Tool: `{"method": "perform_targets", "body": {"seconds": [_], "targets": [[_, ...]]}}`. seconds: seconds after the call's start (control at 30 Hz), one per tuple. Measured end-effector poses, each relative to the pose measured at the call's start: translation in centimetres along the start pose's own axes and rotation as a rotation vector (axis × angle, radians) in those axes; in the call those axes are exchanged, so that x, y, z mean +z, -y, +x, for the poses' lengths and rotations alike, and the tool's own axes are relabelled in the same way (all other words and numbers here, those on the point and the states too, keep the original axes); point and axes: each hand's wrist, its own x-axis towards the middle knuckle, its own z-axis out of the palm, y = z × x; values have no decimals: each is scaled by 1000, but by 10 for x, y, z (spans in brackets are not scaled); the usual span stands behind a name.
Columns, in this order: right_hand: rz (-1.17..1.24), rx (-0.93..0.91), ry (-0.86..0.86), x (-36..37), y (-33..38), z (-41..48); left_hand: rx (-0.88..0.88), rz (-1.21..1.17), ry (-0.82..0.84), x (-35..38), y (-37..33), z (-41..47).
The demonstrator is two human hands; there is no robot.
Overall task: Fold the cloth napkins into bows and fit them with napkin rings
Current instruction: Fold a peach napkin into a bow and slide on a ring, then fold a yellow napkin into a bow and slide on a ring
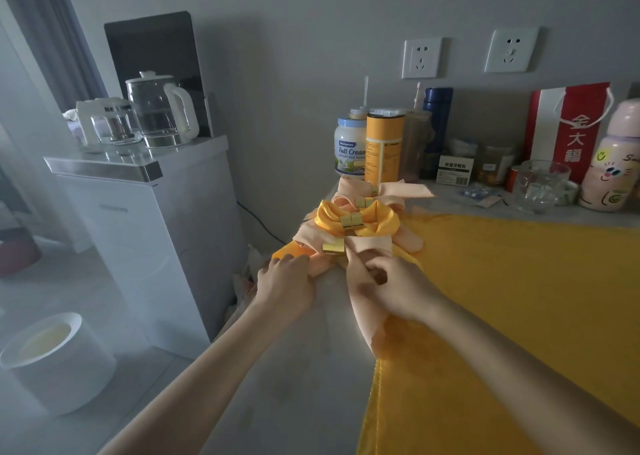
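1. The surface [294, 368] stands against the wall, with a spread cloth [519, 316] lying over its right part.
2. A pile of bows [356, 219] sits at the far left corner, left of the cloth.
3. The nearest napkin [367, 319] lies in front of the pile and overlaps the cloth's left edge. The left hand [285, 283] grips its left end and the right hand [398, 288] pinches it further right.
4. Behind the pile stand a milk powder tin [350, 150] and, to its right, a canister [384, 145].
5. Further right along the wall are a flask [437, 108], a small box [454, 170], a glass mug [540, 184], a paper bag [568, 129] and a thermos bottle [611, 157].
6. Left of the surface stands a water dispenser [138, 219], with a kettle [162, 112] on top.
7. A bin [55, 361] stands on the floor, nearer and further left.
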Motion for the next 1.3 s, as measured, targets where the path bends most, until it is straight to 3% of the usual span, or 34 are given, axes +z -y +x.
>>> {"method": "perform_targets", "body": {"seconds": [0.2,0.4,0.5,0.7,0.93,1.3], "targets": [[36,57,24,-52,-15,-24,-66,157,-106,-18,-6,-23],[7,172,-56,-96,-60,-69,210,1,-229,-19,-65,-72],[-84,218,-138,-120,-84,-95,310,-56,-66,-10,-113,-102],[-182,345,-231,-169,-132,-179,564,79,352,10,-198,-156],[-118,422,-382,-230,-181,-272,801,-39,423,32,-283,-208],[-27,328,-284,-234,-197,-331,756,-83,463,46,-325,-232]]}}
